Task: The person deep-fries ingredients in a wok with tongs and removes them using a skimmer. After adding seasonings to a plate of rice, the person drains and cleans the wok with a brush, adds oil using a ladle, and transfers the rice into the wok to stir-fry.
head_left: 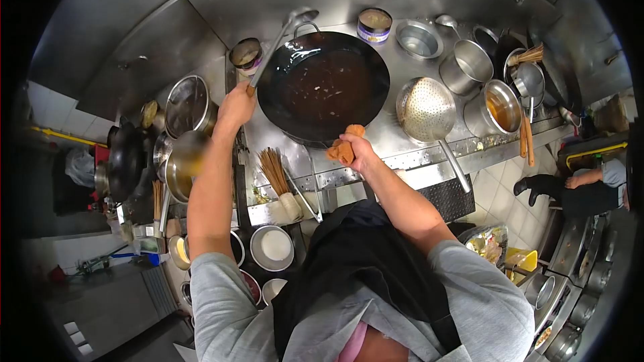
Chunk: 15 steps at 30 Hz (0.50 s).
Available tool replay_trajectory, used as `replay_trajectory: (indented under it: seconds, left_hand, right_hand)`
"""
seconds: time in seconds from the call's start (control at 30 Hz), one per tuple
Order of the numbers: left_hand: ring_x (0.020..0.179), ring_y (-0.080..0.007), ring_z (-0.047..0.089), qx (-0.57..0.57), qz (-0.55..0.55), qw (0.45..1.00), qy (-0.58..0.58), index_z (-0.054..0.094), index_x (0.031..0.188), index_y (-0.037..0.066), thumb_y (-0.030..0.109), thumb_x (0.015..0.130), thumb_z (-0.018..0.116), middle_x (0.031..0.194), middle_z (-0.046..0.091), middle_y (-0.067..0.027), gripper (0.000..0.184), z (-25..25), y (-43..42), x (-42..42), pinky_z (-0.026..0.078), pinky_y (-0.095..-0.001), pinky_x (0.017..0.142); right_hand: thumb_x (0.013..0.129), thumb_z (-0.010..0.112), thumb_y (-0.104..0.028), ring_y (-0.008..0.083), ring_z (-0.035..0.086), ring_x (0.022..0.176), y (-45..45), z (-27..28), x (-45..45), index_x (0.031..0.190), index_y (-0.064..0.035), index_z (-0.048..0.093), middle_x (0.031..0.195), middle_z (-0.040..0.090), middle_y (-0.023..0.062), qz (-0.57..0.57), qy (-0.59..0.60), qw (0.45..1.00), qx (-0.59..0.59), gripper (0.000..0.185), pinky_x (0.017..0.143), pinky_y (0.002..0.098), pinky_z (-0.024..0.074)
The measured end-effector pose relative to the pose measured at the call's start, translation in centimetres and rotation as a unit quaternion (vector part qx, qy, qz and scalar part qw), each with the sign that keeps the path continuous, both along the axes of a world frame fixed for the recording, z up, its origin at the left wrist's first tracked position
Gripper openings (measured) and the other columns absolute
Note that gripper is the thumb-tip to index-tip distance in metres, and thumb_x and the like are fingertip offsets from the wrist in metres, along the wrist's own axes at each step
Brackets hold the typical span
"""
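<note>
Round black metal wok (pixel 378 87), brown liquid (pixel 329 90) inside, on steel desk (pixel 406 69). Left hand (pixel 236 104): fingers wrapped round long-handled metal ladle (pixel 272 57), head by far rim. Right hand (pixel 361 151): clutching crumpled orange cloth (pixel 343 153) at near rim.

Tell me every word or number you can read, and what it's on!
None can be read for sure.
Purple-and-white label on the right-hand tin behind the wok: too small and blurred.
Purple label on the left-hand tin beside the wok: too blurred to read.
</note>
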State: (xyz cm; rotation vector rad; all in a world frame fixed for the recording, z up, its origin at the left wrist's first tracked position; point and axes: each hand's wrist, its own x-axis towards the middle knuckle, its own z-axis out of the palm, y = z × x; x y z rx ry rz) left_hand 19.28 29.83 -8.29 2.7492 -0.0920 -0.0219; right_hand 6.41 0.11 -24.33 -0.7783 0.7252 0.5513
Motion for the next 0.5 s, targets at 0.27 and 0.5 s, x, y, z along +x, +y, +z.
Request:
replay_trajectory:
  seconds: [0.27,0.5]
  left_hand:
    - [0.074,-0.0364,0.07,0.024,-0.033,0.985,0.167,0.06,0.109,-0.002,0.011,0.083,0.06,0.089,0.07,-0.023,0.029,6.2,-2.5,0.9,0.054,-0.0466,0.069]
    - [0.051,-0.0254,0.061,0.01,-0.066,0.977,0.205,0.062,0.098,-0.002,0.007,0.082,0.059,0.064,0.063,-0.0136,0.019,8.6,-1.4,2.3,0.046,-0.0424,0.044]
  right_hand:
    - [0.085,0.051,-0.005,0.0401,0.066,0.086,1.0,-1.9,-0.4,0.108,0.0082,0.049,0.098,0.061,0.0227,-0.106,-0.097,0.99,0.008,0.026,0.078,0.0553,0.059]
    - [0.085,0.048,-0.004,0.0398,0.065,0.085,1.6,-0.4,-2.0,0.11,0.007,0.047,0.096,0.06,0.0235,-0.153,-0.106,0.983,0.007,0.028,0.076,0.0571,0.0584]
